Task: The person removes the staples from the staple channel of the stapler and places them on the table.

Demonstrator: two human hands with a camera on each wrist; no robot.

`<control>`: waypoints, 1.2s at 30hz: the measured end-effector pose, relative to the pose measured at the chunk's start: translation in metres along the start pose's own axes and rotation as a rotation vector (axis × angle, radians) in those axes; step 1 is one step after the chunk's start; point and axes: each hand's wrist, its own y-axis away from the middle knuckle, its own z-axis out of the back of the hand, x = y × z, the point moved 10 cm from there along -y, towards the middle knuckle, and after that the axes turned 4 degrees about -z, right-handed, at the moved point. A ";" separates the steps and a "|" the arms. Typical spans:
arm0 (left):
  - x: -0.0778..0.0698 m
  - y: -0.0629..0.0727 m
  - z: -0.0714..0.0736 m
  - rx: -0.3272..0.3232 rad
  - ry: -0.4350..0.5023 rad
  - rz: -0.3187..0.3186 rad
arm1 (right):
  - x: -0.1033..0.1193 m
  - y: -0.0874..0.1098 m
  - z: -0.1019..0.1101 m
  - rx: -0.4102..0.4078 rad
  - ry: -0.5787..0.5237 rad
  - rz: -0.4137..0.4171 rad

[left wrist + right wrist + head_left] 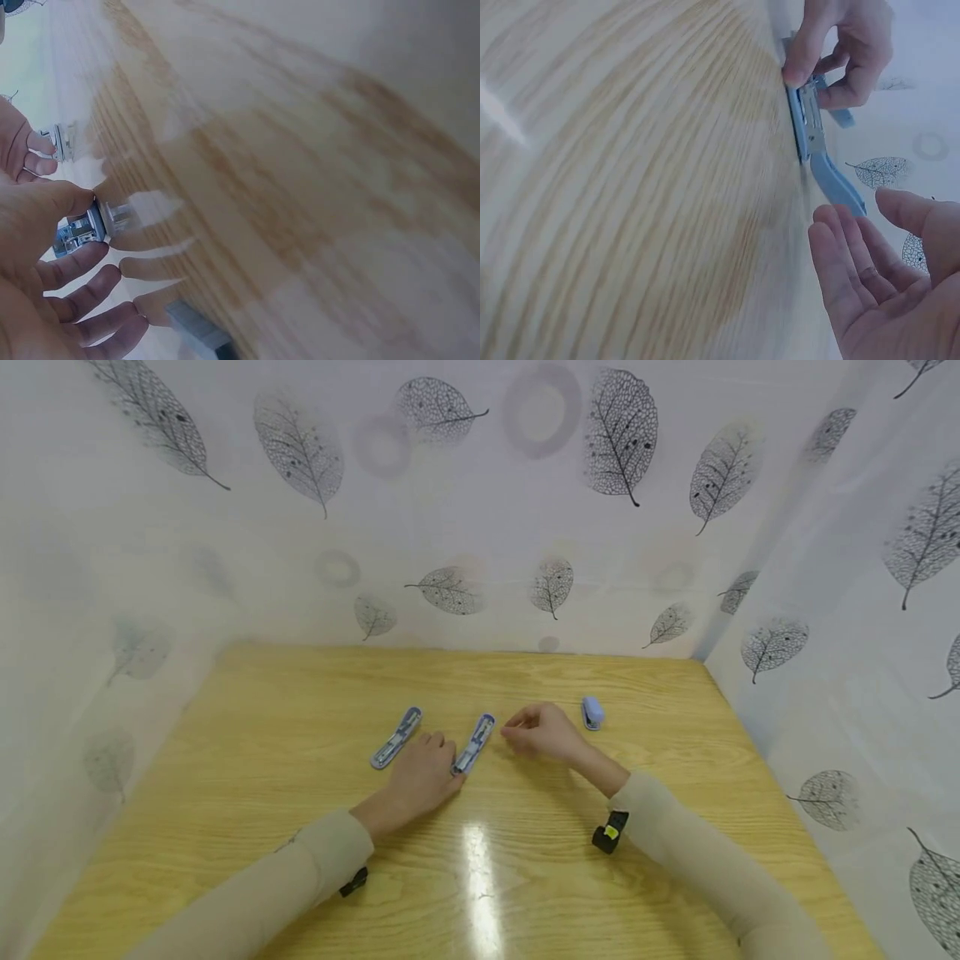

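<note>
A small blue stapler, swung wide open, lies slanted on the wooden table. My left hand pinches its near end between thumb and index finger, as the left wrist view shows on the same stapler. My right hand hovers just right of its far end, fingers loosely bent and holding nothing. In the right wrist view those fingers are close to the stapler's raised blue arm; contact cannot be told. Left of the left hand lies a second opened stapler.
A third stapler, folded closed, stands to the right beyond the right hand. The wooden table ends at a pale leaf-printed curtain at the back and sides.
</note>
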 end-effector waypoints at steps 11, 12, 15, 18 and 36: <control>0.000 -0.001 -0.001 -0.012 -0.014 -0.011 | -0.003 -0.001 -0.031 0.142 -0.209 -0.139; -0.001 -0.001 0.000 -0.010 -0.015 -0.011 | -0.003 -0.002 -0.035 0.155 -0.211 -0.141; -0.002 0.000 0.001 -0.002 -0.021 -0.011 | -0.001 -0.003 -0.046 0.190 -0.218 -0.152; -0.003 0.000 0.002 0.000 -0.030 -0.014 | 0.000 -0.005 -0.054 0.202 -0.211 -0.167; -0.006 0.002 0.006 -0.023 -0.069 -0.039 | 0.008 -0.011 -0.068 0.197 -0.093 -0.169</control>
